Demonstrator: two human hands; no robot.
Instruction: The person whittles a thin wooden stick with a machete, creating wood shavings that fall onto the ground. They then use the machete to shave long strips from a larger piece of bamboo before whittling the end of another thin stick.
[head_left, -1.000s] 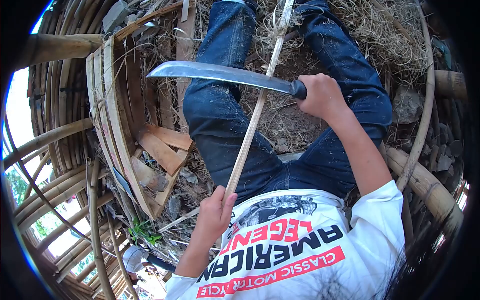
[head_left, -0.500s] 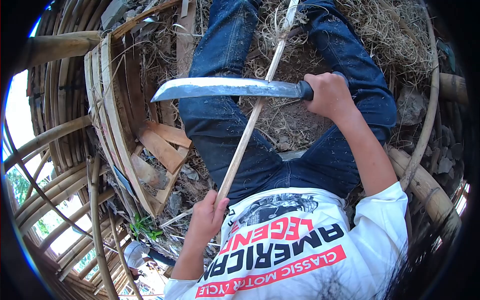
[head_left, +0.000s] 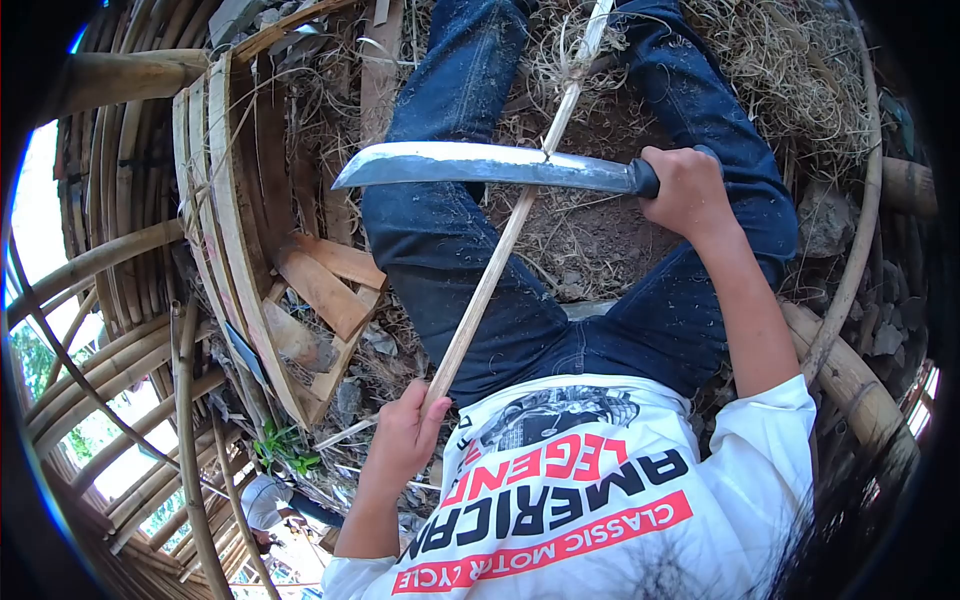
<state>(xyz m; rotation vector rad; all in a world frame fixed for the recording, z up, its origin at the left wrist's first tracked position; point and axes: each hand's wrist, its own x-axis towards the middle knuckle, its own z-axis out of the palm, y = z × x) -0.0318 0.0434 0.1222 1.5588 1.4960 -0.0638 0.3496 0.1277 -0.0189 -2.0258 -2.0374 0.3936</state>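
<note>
A long pale wooden strip [head_left: 492, 272] runs from my lap up between my legs to the top of the view. My left hand [head_left: 402, 435] is closed round its lower end, near the shirt hem. Over the strip lies the broad metal blade of a machete [head_left: 450, 165], crossing it almost at a right angle with the tip to the left. The dark handle [head_left: 645, 178] is in the fist of my right hand [head_left: 688, 190], above my thigh. Curled shavings cling to the strip near its upper part.
Thin shavings [head_left: 800, 90] are heaped at the upper right. Wooden boards [head_left: 235, 200] and cut blocks [head_left: 325, 300] lie at the left, beside a bamboo wall [head_left: 130, 240]. A thick bamboo pole [head_left: 850, 375] is at the right. Another person [head_left: 268, 503] is at the lower left.
My right hand has moved to the right with the machete, and the blade has slid right across the strip. My left hand has shifted slightly left, still holding the strip.
</note>
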